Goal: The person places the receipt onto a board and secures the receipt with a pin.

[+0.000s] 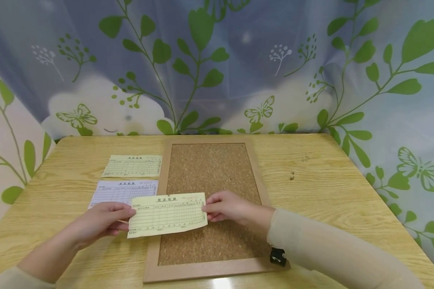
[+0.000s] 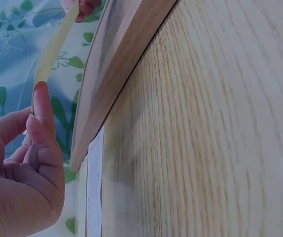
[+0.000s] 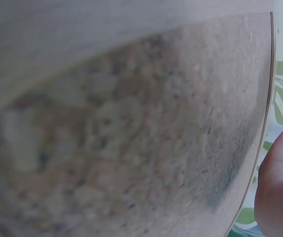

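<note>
A yellow printed form slip (image 1: 168,214) is held up between both hands, over the lower left part of a cork board (image 1: 209,172). My left hand (image 1: 103,220) pinches its left edge between thumb and fingers, seen also in the left wrist view, where the slip (image 2: 55,49) appears almost edge-on. At the slip's right edge, my right hand (image 1: 226,206) pinches it. In the right wrist view that hand (image 3: 279,192) sits at the right border, and the slip cannot be made out there.
Left of the board, another yellow slip (image 1: 133,165) lies on the wooden table (image 1: 329,192). Nearer lies a white slip (image 1: 121,192), partly covered by the held slip. A leaf-patterned curtain (image 1: 217,72) hangs behind the table. The cork board has a raised wooden frame (image 1: 202,271).
</note>
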A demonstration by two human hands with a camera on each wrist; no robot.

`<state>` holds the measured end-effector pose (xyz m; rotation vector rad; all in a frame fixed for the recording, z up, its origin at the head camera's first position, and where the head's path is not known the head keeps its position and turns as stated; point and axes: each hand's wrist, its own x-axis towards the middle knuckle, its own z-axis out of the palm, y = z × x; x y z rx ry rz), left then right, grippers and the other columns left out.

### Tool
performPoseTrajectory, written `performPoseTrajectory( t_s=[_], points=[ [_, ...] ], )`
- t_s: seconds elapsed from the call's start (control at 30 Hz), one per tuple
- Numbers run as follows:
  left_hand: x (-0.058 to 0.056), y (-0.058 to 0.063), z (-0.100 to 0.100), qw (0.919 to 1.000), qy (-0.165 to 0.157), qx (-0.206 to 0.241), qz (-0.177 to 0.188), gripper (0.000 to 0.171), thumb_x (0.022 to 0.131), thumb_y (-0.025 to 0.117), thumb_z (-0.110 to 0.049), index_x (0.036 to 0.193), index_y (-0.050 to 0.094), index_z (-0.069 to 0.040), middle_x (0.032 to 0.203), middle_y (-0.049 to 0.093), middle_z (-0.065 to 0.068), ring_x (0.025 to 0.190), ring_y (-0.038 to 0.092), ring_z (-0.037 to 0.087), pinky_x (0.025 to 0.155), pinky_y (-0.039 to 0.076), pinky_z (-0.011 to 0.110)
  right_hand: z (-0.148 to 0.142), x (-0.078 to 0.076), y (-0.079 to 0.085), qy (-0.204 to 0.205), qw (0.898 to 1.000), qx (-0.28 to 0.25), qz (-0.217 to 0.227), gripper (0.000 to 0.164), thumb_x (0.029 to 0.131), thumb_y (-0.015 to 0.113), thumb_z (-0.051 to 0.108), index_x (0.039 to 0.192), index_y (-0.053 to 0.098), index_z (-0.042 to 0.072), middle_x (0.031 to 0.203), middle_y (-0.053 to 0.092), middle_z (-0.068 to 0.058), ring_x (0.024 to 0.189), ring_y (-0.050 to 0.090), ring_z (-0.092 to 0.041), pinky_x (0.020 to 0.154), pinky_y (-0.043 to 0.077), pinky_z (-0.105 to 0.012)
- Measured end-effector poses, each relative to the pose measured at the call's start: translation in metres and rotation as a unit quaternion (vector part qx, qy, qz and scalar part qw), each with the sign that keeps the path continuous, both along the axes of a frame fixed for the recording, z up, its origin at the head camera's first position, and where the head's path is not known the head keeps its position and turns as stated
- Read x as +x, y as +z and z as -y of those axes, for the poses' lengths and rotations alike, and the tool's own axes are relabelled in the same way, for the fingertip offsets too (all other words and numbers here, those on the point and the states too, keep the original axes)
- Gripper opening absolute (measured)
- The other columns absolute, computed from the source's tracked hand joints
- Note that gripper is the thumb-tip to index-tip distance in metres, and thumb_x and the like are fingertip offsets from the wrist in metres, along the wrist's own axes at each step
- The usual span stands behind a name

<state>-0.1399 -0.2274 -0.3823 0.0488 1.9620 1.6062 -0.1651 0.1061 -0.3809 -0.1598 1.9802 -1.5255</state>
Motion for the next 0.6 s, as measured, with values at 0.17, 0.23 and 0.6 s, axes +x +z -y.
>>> performPoseTrajectory(
  t_s=[0.17, 0.23, 0.6],
  points=[
    [-0.003, 0.001, -0.009, 0.9999, 0.000, -0.015, -0.008, 0.029, 0.094, 0.056, -0.027, 0.105, 0.061, -0.001, 0.082, 0.064, -0.001, 0.071, 0.063, 0.010, 0.062, 0.051, 0.025, -0.008, 0.001, -0.002, -0.009, 1.000, -0.008, 0.001, 0.015, 0.090, 0.060, 0.004, 0.095, 0.062, -0.009, 0.072, 0.059, -0.004, 0.066, 0.058, -0.009, 0.067, 0.053, -0.026],
    [-0.004, 0.002, -0.013, 0.9998, 0.000, -0.018, -0.010, 0.028, 0.094, 0.057, -0.027, 0.104, 0.061, -0.001, 0.081, 0.063, -0.001, 0.070, 0.063, 0.009, 0.062, 0.050, 0.025, -0.012, 0.001, -0.002, -0.015, 1.000, -0.007, 0.001, 0.016, 0.090, 0.059, 0.004, 0.096, 0.061, -0.010, 0.072, 0.060, -0.003, 0.066, 0.058, -0.009, 0.067, 0.053, -0.026],
    [-0.007, 0.004, -0.029, 0.9997, -0.008, -0.013, -0.016, 0.031, 0.094, 0.057, -0.027, 0.107, 0.060, 0.001, 0.084, 0.065, 0.000, 0.073, 0.065, 0.012, 0.063, 0.050, 0.027, -0.027, -0.002, 0.000, -0.030, 0.999, -0.015, 0.000, 0.014, 0.090, 0.058, 0.003, 0.095, 0.060, -0.010, 0.073, 0.059, -0.003, 0.066, 0.058, -0.009, 0.067, 0.052, -0.025]
  ],
)
